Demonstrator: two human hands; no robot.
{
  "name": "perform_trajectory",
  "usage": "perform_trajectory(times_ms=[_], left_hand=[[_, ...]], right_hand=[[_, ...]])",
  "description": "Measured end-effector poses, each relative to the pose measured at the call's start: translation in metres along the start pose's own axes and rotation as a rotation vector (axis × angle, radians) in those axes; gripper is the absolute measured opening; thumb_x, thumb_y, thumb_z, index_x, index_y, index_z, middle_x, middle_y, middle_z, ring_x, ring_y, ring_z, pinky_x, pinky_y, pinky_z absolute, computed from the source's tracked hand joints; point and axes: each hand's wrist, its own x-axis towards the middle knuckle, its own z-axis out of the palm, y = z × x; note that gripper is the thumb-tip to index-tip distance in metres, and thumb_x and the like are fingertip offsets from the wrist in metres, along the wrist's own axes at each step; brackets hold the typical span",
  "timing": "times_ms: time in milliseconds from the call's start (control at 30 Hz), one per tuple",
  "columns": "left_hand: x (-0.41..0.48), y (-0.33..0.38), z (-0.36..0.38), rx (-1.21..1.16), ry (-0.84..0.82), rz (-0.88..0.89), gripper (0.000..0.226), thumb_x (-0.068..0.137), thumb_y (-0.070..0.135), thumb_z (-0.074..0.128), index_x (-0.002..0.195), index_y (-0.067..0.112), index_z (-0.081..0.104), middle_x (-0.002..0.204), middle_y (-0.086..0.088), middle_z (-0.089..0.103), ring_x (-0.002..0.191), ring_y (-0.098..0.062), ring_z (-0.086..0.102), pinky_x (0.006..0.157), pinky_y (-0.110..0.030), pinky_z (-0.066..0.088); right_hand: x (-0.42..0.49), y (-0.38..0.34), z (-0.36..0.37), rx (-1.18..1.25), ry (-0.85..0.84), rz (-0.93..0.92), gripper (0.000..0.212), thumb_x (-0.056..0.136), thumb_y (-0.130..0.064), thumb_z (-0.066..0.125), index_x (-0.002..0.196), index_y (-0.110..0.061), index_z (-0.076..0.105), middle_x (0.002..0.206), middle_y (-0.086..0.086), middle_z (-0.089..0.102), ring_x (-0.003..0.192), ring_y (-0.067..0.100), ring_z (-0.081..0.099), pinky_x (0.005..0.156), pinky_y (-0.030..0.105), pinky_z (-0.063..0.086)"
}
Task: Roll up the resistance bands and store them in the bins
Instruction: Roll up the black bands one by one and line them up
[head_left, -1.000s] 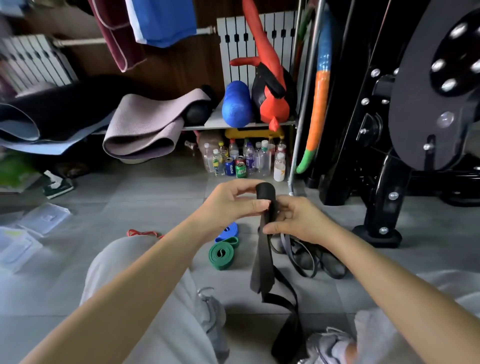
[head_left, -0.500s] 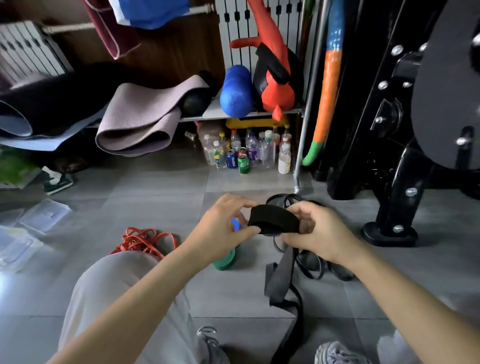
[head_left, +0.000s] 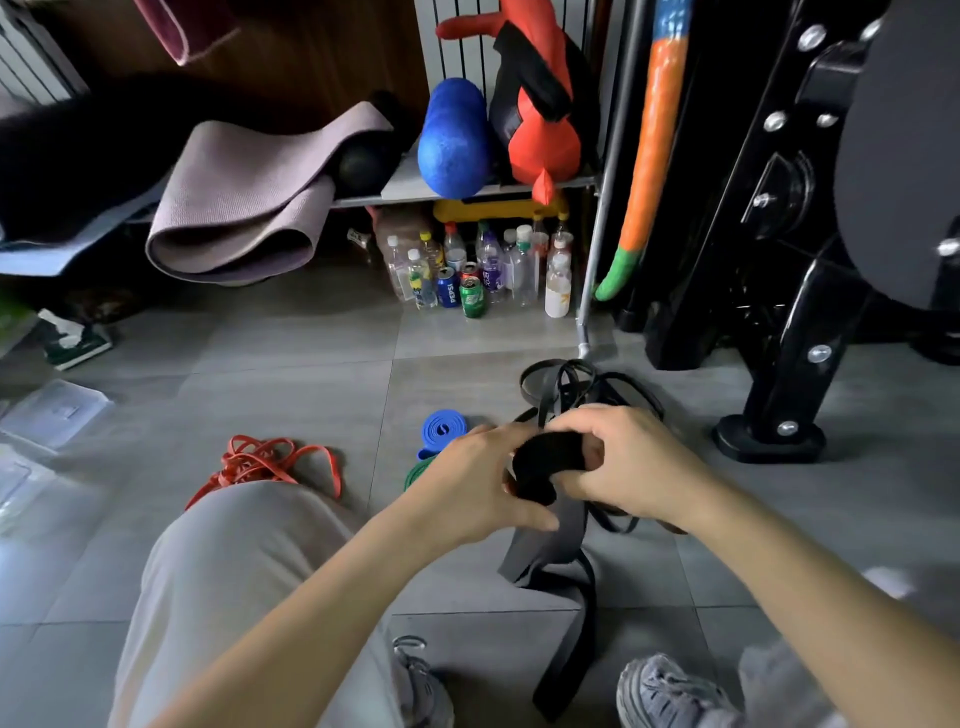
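Both hands, left hand (head_left: 467, 486) and right hand (head_left: 623, 467), grip the wide black rubber resistance band (head_left: 537, 467) together (half-coiled, tail trailing on the floor), so wind tightly, edges aligned.

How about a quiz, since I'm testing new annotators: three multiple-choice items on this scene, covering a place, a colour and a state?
1. Where is the rolled blue band? A on the shelf; B on the floor, beyond the left hand; C in a bin.
2. What colour is the loose band by the knee? A yellow; B white; C red.
3. The black band is: A partly rolled; B fully rolled; C lying untouched.
B: it lies on the tiles. C: red strands. A: a tail hangs below the roll gripped by left and right hand.
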Motion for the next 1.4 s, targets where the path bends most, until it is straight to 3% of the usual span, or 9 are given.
perform_trajectory(times_ms=[133,333,433,533,633,733,900,1167,1400], left_hand=[[0.004,-0.001,0.000,-0.177,0.095,-0.044,0.028,0.067,0.025,0.080,0.090,0.031,0.066,0.078,0.006,0.065,0.067,-0.016,0.062,0.061,-0.028,0.050],[0.000,-0.003,-0.013,-0.362,0.109,-0.016,0.028,0.068,0.008,0.077,0.090,0.019,0.065,0.088,0.003,0.069,0.076,-0.032,0.067,0.081,-0.047,0.054],[-0.005,-0.004,-0.017,-0.459,0.075,-0.005,0.027,0.069,0.005,0.077,0.089,0.017,0.065,0.092,-0.001,0.068,0.080,-0.035,0.067,0.086,-0.049,0.053],[-0.008,-0.006,-0.023,-0.554,0.054,-0.002,0.025,0.070,0.005,0.079,0.086,0.018,0.065,0.086,0.005,0.067,0.078,-0.020,0.070,0.086,-0.037,0.053],[-0.010,-0.009,-0.025,-0.540,0.033,0.033,0.024,0.070,0.006,0.079,0.086,0.019,0.066,0.081,0.012,0.067,0.075,-0.014,0.069,0.084,-0.037,0.054],[-0.013,-0.010,-0.020,-0.487,0.012,0.007,0.022,0.071,0.012,0.077,0.086,0.021,0.064,0.076,0.009,0.067,0.066,-0.027,0.064,0.070,-0.048,0.052],[-0.017,-0.006,-0.014,-0.460,-0.038,0.004,0.035,0.057,0.037,0.083,0.087,0.037,0.064,0.085,0.013,0.065,0.065,-0.015,0.060,0.064,-0.030,0.047],[-0.012,-0.005,-0.018,-0.332,0.077,0.026,0.023,0.072,0.015,0.072,0.091,0.021,0.062,0.087,-0.013,0.067,0.070,-0.041,0.062,0.071,-0.051,0.052],[-0.009,-0.002,-0.010,-0.380,0.034,0.060,0.036,0.064,0.031,0.077,0.098,0.037,0.066,0.088,0.009,0.067,0.074,-0.017,0.062,0.073,-0.035,0.052]], right_hand=[[-0.001,0.000,0.000,0.136,0.022,0.031,0.039,0.068,-0.015,0.075,0.096,-0.034,0.055,0.080,-0.024,0.064,0.070,-0.005,0.057,0.061,0.008,0.041],[-0.006,0.001,-0.007,0.069,0.024,0.022,0.024,0.069,-0.027,0.077,0.087,-0.035,0.065,0.070,-0.020,0.063,0.061,0.001,0.056,0.053,0.015,0.041],[-0.007,0.000,-0.008,0.008,0.035,0.004,0.022,0.067,-0.036,0.078,0.086,-0.040,0.067,0.086,-0.027,0.061,0.081,-0.002,0.055,0.069,0.012,0.041],[-0.004,-0.003,-0.010,0.226,-0.025,-0.007,0.025,0.072,-0.030,0.078,0.094,-0.037,0.069,0.097,-0.017,0.069,0.094,0.000,0.062,0.087,0.020,0.048],[-0.005,-0.007,-0.008,0.363,-0.040,-0.035,0.028,0.074,-0.025,0.077,0.099,-0.035,0.069,0.099,-0.011,0.072,0.097,0.006,0.066,0.090,0.023,0.051],[-0.007,-0.006,-0.002,0.323,-0.050,-0.003,0.028,0.077,-0.020,0.076,0.101,-0.031,0.071,0.096,-0.007,0.073,0.095,0.011,0.067,0.091,0.035,0.052],[-0.010,-0.005,0.003,0.238,-0.056,0.003,0.023,0.075,-0.024,0.077,0.098,-0.026,0.072,0.088,0.004,0.070,0.084,0.022,0.065,0.082,0.046,0.052],[-0.011,-0.001,0.000,0.351,0.027,0.040,0.034,0.070,-0.013,0.081,0.098,-0.028,0.067,0.089,-0.007,0.071,0.082,0.009,0.067,0.077,0.030,0.055],[-0.007,-0.002,0.004,0.406,0.060,0.009,0.030,0.070,-0.009,0.079,0.094,-0.021,0.067,0.088,-0.002,0.070,0.085,0.016,0.066,0.079,0.032,0.055]])
